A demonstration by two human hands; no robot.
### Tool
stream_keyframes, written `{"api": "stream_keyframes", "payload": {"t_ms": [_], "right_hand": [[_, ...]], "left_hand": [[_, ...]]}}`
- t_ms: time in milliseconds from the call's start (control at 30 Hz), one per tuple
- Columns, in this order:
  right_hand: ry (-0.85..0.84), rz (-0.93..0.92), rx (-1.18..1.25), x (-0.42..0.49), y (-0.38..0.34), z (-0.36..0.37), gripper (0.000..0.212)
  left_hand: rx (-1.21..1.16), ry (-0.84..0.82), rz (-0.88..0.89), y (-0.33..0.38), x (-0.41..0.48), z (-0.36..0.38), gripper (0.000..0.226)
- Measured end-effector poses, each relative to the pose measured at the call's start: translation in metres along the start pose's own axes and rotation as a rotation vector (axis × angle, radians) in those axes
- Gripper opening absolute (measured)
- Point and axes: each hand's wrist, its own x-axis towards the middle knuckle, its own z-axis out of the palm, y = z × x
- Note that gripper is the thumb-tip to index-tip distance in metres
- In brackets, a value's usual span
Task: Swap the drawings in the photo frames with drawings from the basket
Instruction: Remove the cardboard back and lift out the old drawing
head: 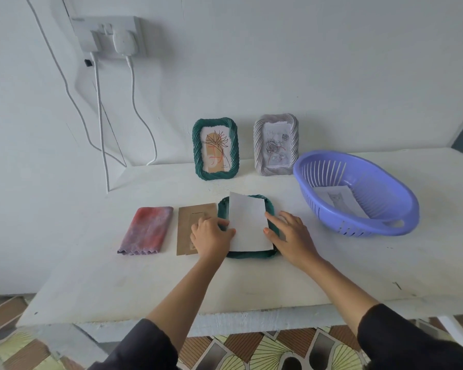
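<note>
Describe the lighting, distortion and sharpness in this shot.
Head view, lighting: soft, even, with faint shadows beneath the basket, left hand and right hand; the white sheet is bright but not glaring. Head view, distortion: wide-angle bending bows the table edges. Head view, sharpness: no glare on the standing green frame or grey frame; the drawing in the basket is too pale and soft to read.

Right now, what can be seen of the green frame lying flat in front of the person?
The dark green frame has a twisted, rope-like border with rounded corners, seemingly plastic. It lies flat on the white table, right of a brown backing board. A white sheet, slightly askew, covers most of its middle. The left hand touches the sheet's left edge; the right hand rests on the frame's right side.
</note>
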Motion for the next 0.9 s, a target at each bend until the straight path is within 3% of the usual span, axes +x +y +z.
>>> {"api": "stream_keyframes", "payload": {"t_ms": [67, 133, 200, 267, 367, 500, 633, 900], "right_hand": [[0.164, -0.111, -0.011, -0.005, -0.012, -0.014, 0.042], [0.45, -0.195, -0.093, -0.004, -0.02, -0.039, 0.041], [0.557, -0.136, -0.21, -0.001, -0.019, -0.072, 0.045], [0.339, 0.063, -0.325, 0.0, -0.008, -0.103, 0.052], [-0.017, 0.313, -0.215, -0.007, 0.007, -0.125, 0.05], [0.001, 0.271, -0.221, -0.011, 0.015, -0.13, 0.035], [0.034, 0.266, -0.087, -0.015, 0.027, -0.147, 0.028], [-0.053, 0.176, -0.061, -0.018, 0.039, -0.159, 0.044]], "left_hand": [[-0.054, 0.004, -0.007, 0.004, 0.003, -0.002, 0.021], [-0.224, -0.022, 0.004, 0.011, 0.007, -0.006, 0.017], [-0.408, -0.07, 0.017, 0.021, 0.009, -0.01, 0.012], [-0.492, -0.113, 0.021, 0.032, 0.012, -0.011, 0.008], [-0.594, -0.229, -0.026, 0.049, 0.013, -0.001, 0.009], [-0.628, -0.374, -0.061, 0.068, 0.007, 0.025, 0.021], [-0.481, -0.415, -0.036, 0.084, 0.004, 0.054, 0.034], [-0.318, -0.433, 0.032, 0.115, 0.006, 0.095, 0.037]]}}
